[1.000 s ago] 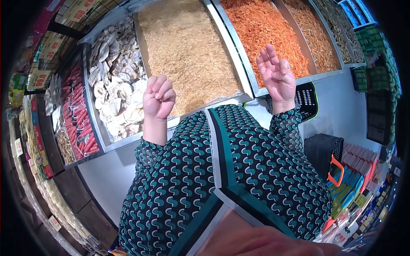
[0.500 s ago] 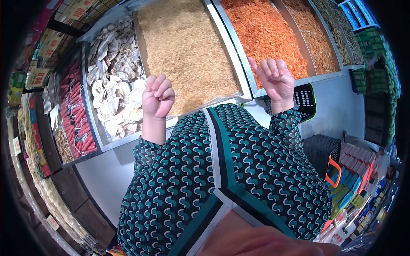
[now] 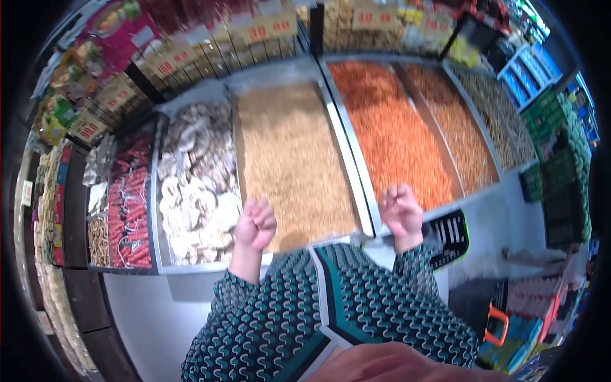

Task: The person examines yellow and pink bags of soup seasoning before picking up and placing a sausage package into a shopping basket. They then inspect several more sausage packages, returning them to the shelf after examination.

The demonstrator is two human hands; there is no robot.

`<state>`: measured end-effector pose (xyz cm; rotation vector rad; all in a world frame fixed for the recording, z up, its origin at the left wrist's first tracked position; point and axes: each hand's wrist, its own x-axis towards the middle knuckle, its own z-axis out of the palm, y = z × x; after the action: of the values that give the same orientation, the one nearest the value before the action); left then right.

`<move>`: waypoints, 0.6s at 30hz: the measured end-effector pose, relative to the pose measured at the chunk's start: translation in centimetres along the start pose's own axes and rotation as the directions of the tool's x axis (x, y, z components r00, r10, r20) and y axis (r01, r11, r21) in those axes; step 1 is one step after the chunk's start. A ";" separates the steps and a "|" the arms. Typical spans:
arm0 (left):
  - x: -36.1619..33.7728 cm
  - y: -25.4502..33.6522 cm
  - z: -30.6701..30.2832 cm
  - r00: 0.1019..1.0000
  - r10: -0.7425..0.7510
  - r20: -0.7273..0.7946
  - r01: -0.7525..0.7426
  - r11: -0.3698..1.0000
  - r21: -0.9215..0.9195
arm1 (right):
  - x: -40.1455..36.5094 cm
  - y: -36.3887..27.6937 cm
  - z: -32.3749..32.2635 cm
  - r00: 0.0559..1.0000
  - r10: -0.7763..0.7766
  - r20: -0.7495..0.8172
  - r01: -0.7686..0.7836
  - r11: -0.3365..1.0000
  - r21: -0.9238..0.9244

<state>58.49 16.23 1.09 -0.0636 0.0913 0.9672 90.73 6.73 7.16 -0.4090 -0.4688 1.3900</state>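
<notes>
My left hand (image 3: 256, 224) is raised with its fingers curled closed, and nothing shows in it. It is in front of the near edge between the pale dried fish pieces (image 3: 197, 210) and the tan bin of fine dried shrimp (image 3: 296, 165). My right hand (image 3: 401, 211), also curled closed with nothing visible in it, is in front of the near end of the orange dried shrimp (image 3: 398, 140). Both hands appear to be in the air, palm side toward me. Motion blurs the fingers somewhat.
Red sausages (image 3: 129, 219) fill a compartment at left. More bins of orange-brown dried shrimp (image 3: 461, 130) and small grey dried fish (image 3: 499, 118) stand at right. A black basket (image 3: 447, 239) and an orange handle (image 3: 496, 325) are low at right. Price signs (image 3: 264, 30) line the back rack.
The view has tilted up, bringing the back rack into sight and shifting the bins and hands lower in the picture. The right index finger, more extended before, is now curled in.
</notes>
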 end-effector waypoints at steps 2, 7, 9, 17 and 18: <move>-0.2 0.3 0.3 0.999 0.028 -0.041 -0.031 0.997 -0.065 | 0.8 -0.6 -1.6 0.995 0.033 0.099 -0.038 0.998 0.051; -1.4 2.5 -2.7 0.904 0.125 -0.408 -0.158 0.986 -0.048 | 6.7 -3.9 2.2 0.980 0.063 0.189 -0.040 0.991 -0.127; -2.6 3.4 -4.6 0.880 0.165 -0.446 -0.204 0.978 -0.040 | 9.9 -5.6 3.7 0.970 0.075 0.232 -0.010 0.963 -0.269; -7.6 5.2 -7.5 0.766 0.338 -0.547 -0.416 0.909 -0.021 | 29.5 -9.7 13.1 0.971 -0.002 0.239 0.171 0.703 -0.690; -7.8 5.3 -7.5 0.744 0.362 -0.561 -0.443 0.896 -0.010 | 32.6 -10.0 14.0 0.974 -0.061 0.217 0.204 0.644 -0.737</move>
<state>49.36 12.09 -5.57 -0.4763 0.5904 1.3728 95.26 37.64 26.70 -0.9212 -1.2248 1.0250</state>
